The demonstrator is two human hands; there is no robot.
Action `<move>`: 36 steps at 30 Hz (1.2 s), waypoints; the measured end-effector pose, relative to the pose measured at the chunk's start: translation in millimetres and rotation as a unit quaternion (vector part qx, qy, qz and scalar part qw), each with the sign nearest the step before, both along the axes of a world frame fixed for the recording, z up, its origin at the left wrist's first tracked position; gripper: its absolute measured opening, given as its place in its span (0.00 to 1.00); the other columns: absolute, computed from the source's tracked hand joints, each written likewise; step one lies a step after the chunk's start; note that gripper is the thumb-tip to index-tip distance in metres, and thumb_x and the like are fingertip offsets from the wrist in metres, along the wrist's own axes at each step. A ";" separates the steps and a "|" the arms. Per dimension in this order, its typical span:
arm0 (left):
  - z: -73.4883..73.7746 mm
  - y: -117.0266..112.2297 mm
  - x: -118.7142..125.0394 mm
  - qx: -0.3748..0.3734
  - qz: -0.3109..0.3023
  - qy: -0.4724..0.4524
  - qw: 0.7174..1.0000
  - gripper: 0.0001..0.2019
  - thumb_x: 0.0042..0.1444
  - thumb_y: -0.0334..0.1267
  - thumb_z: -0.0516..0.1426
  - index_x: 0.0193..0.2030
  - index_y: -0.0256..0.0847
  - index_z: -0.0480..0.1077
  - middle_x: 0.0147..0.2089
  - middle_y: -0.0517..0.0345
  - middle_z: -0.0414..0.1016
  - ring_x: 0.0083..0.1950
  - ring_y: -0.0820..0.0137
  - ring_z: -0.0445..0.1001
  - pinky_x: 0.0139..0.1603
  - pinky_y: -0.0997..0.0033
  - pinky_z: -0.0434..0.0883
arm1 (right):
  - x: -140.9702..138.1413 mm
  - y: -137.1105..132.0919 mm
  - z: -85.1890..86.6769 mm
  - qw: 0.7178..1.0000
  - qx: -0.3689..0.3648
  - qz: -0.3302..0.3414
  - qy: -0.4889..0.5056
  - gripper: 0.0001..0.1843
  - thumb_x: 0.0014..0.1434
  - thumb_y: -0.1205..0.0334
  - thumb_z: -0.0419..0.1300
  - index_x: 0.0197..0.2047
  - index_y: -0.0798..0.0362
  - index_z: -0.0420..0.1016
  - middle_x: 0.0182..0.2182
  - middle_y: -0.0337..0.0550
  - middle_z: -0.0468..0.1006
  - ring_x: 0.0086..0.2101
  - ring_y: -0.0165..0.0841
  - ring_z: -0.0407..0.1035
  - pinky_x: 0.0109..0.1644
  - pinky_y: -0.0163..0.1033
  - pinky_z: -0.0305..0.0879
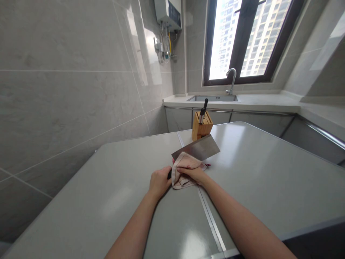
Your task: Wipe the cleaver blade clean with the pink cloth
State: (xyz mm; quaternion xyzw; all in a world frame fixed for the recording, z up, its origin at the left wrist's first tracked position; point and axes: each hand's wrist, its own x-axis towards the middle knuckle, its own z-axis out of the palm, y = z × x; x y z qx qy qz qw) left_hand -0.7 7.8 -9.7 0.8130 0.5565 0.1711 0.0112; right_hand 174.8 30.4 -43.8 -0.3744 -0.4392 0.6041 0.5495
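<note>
From the head camera we see both forearms reaching out over a grey bench (107, 201) whose metal seam (211, 221) runs from the near edge toward the far one. The left hand (159, 181) is closed round the dark handle of a cleaver (201, 148), and only a sliver of that handle shows past the fingers. The broad blade points away and to the right, tilted a little above the bench top, over the seam and about midway between the near and far edges. The right hand (194, 173) is curled over a beige cloth (181, 178), pinching it against the heel of the blade. At the far edge of the bench stands a wooden knife block (201, 126) with one black-handled knife (204, 107) upright in it. Beyond, we make out a sink (212, 98), a tap (231, 80) and a window (244, 43).
</note>
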 end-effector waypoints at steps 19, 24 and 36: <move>-7.2 4.4 -6.4 0.078 0.055 -0.080 0.992 0.15 0.52 0.53 0.57 0.32 0.43 0.72 0.32 0.58 0.75 0.35 0.68 0.71 0.33 0.73 0.59 | 2.3 16.4 16.8 0.958 -0.056 -0.092 0.266 0.12 0.42 0.65 0.70 0.33 0.55 0.76 0.31 0.41 0.81 0.34 0.33 0.75 0.43 0.37 0.72; -2.9 6.3 -7.7 0.127 0.078 -0.092 0.985 0.17 0.48 0.55 0.60 0.34 0.42 0.74 0.35 0.53 0.74 0.41 0.63 0.69 0.43 0.67 0.61 | 5.1 21.0 17.0 0.938 -0.057 -0.110 0.324 0.13 0.46 0.61 0.68 0.36 0.54 0.76 0.37 0.42 0.81 0.40 0.33 0.74 0.48 0.37 0.71; -11.0 12.3 -18.3 0.226 0.167 -0.168 0.945 0.17 0.50 0.49 0.60 0.43 0.44 0.72 0.46 0.51 0.71 0.53 0.56 0.61 0.55 0.58 0.57 | 9.4 23.1 17.4 0.935 -0.075 -0.108 0.329 0.12 0.45 0.53 0.68 0.29 0.48 0.72 0.26 0.36 0.79 0.37 0.34 0.73 0.50 0.41 0.69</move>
